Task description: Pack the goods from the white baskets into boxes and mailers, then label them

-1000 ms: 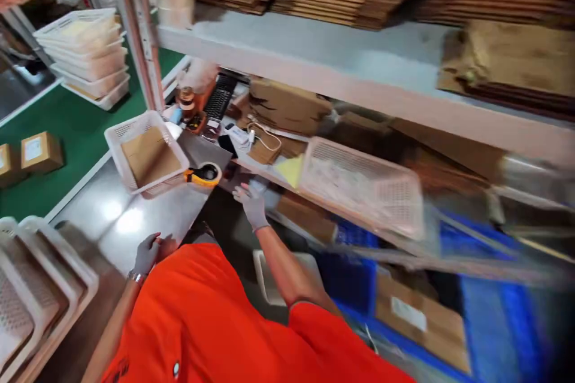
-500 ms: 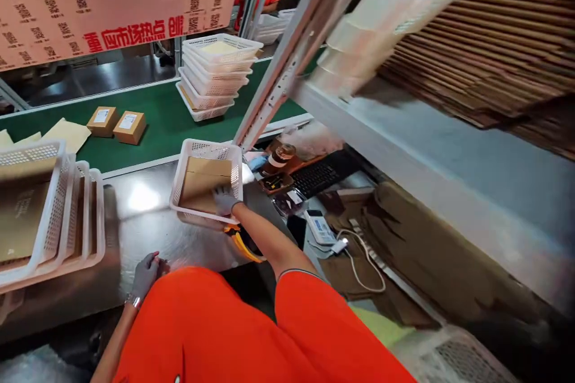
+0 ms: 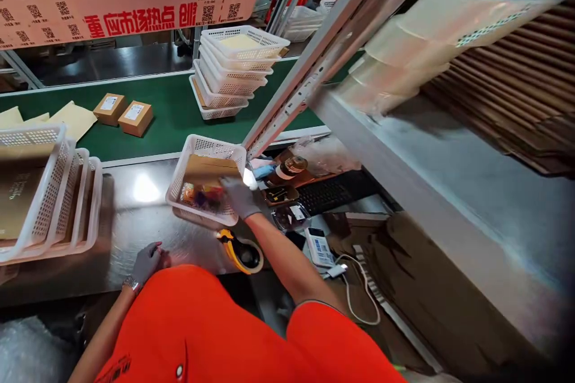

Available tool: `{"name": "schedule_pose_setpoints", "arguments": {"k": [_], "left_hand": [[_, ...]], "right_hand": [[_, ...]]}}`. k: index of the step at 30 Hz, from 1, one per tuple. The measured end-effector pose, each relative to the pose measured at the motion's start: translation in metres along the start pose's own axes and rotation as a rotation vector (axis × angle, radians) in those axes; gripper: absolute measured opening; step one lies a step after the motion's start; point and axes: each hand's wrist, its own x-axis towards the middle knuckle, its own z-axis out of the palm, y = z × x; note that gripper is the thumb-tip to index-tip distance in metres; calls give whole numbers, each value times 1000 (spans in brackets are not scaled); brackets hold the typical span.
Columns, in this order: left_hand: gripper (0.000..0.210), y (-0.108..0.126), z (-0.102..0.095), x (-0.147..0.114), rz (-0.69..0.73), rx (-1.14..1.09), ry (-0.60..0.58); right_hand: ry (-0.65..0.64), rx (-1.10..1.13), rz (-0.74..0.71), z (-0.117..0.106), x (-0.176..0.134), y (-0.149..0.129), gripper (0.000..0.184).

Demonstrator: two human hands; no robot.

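Note:
My gloved right hand [image 3: 241,196] is inside a white perforated basket [image 3: 180,175] on the steel table. Its fingers are closed at the right end of a flat brown cardboard box [image 3: 209,169], which is tilted up at the front. Under it, small colourful plastic-wrapped packets [image 3: 202,196] show in the basket; their kind is unclear. My gloved left hand [image 3: 146,263] rests at the table's near edge with nothing in it, fingers loosely stretched. A yellow tape dispenser [image 3: 240,251] lies just in front of the basket.
Stacked baskets with cardboard [image 3: 56,209] stand at left. A green conveyor [image 3: 168,109] carries small boxes [image 3: 136,118], padded envelopes and a basket stack [image 3: 238,72]. To the right are a slanting metal post [image 3: 299,96], a shelf with tape rolls [image 3: 417,42], and a keyboard [image 3: 327,191].
My right hand has drawn the cardboard up and back, uncovering the colourful packets. The tape dispenser shows more fully. My left hand has stayed at the table edge.

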Motion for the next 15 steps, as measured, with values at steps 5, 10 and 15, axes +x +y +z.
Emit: {"name": "schedule_pose_setpoints", "arguments": {"k": [5, 10, 15], "left_hand": [[51, 20, -16, 18, 72, -76, 116], [81, 38, -45, 34, 272, -320, 377], [70, 47, -71, 36, 365, -365, 514]], "right_hand": [[465, 581, 120, -29, -31, 18, 46], [343, 1178, 198, 10, -100, -28, 42], [181, 1252, 255, 79, -143, -91, 53]]}}
